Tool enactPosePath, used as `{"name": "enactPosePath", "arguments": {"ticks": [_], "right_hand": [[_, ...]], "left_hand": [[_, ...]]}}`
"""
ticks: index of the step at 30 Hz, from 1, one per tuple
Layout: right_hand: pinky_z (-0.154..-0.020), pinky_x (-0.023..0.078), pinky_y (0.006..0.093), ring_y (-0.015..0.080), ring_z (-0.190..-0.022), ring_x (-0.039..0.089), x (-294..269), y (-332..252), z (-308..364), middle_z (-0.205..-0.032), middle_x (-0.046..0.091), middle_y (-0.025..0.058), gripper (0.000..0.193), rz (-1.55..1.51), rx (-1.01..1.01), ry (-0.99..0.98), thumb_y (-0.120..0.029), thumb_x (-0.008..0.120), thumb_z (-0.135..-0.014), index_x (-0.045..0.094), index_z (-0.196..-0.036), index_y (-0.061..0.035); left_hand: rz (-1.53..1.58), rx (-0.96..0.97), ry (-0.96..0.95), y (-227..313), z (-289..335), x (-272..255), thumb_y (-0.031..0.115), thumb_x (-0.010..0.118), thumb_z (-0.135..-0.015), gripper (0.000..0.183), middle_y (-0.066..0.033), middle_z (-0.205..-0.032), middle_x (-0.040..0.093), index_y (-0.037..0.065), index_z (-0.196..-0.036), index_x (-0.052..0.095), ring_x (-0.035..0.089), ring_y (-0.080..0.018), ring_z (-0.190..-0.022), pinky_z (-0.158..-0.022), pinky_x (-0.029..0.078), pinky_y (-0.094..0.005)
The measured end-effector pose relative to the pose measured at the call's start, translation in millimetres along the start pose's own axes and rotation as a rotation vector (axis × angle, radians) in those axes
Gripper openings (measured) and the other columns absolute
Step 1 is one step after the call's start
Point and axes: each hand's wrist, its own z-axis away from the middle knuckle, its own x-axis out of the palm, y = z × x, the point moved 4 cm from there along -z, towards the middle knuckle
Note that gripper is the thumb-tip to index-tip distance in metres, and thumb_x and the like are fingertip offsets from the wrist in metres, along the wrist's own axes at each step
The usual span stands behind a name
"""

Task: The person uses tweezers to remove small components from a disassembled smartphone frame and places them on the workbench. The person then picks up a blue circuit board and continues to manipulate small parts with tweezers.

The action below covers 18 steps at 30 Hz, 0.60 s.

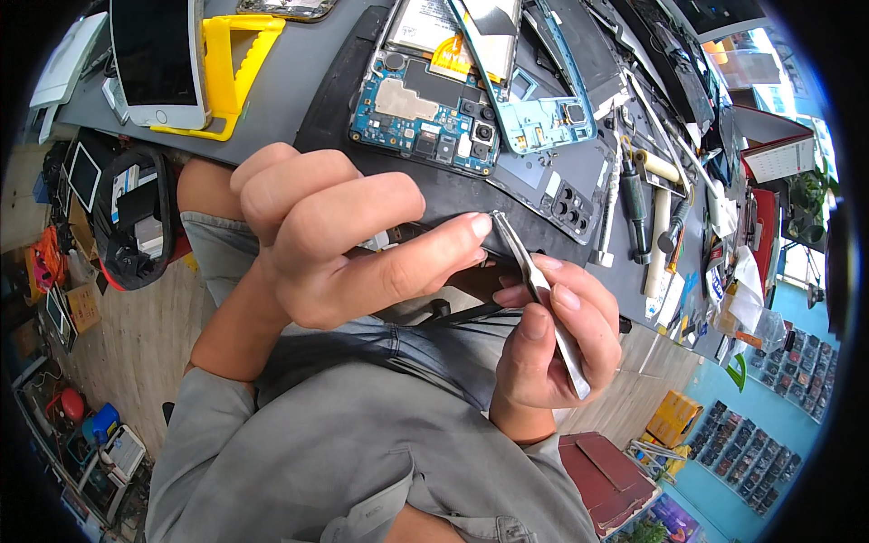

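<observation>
My right hand grips silver metal tweezers between thumb and fingers, their tips pointing up and to the left. Those tips meet the index fingertip of my left hand; a tiny speck shows there, too small to name. The left hand is closed, its index finger stretched forward with another fingertip just under it and the rest curled. Just beyond my hands lies an opened phone with a blue circuit board and a battery. A light-blue phone frame leans across it, beside a dark back cover with camera rings.
On the left of the bench, a white tablet rests against a yellow stand. Screwdrivers and other tools crowd the right side. A black bag sits low at the left; a brown case stands at the lower right.
</observation>
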Motion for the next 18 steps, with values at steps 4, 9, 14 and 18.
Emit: {"name": "enactPosePath", "arguments": {"ticks": [4, 9, 14, 18], "right_hand": [[-0.08, 0.07, 0.0361, 0.0326, -0.097, 0.08, 2.9, 2.4, -1.5, -0.119, 0.072, 0.0277, 0.032, 0.004, -0.016, 0.002, 0.008, 0.078, -0.092, 0.066, -0.122, 0.0048], [-0.073, 0.07, 0.0345, 0.031, -0.09, 0.08, -0.6, 3.7, -1.2, -0.121, 0.07, 0.0287, 0.031, -0.068, -0.044, 0.038, 0.001, 0.075, -0.099, 0.061, -0.127, 0.0023], [-0.065, 0.068, 0.0388, 0.0297, -0.076, 0.075, -41.2, -2.7, 10.2, -0.121, 0.065, 0.0304, 0.029, 0.005, -0.053, 0.239, -0.01, 0.065, -0.109, 0.054, -0.134, -0.0008], [-0.063, 0.065, 0.0422, 0.0258, -0.07, 0.07, -101.6, 10.7, 31.5, -0.12, 0.067, 0.0333, 0.025, 0.104, -0.043, 0.547, -0.005, 0.062, -0.108, 0.059, -0.132, 0.005]], "left_hand": [[-0.008, -0.002, 0.002, -0.5, 0.3, -1.1, 0.038, 0.091, -0.083, 0.031, 0.0024, -0.11, 0.049, 0.034, -0.114, 0.086, 0.043, -0.0207, -0.096, -0.076, 0.038, -0.0314], [-0.021, -0.053, 0.088, -2.8, 2.4, 6.8, 0.042, 0.086, -0.086, 0.022, 0.0079, -0.109, 0.055, 0.036, -0.108, 0.085, 0.046, -0.0184, -0.097, -0.081, 0.036, -0.0333], [-0.009, -0.016, -0.097, -1.7, -6.5, -0.8, 0.033, 0.088, -0.088, 0.023, 0.0023, -0.114, 0.051, 0.031, -0.111, 0.085, 0.047, -0.0213, -0.097, -0.079, 0.04, -0.0335], [-0.01, 0.036, -0.124, -1.0, -9.7, -5.7, 0.019, 0.089, -0.09, 0.025, -0.0054, -0.118, 0.049, 0.018, -0.115, 0.086, 0.052, -0.023, -0.094, -0.073, 0.043, -0.0331]]}}
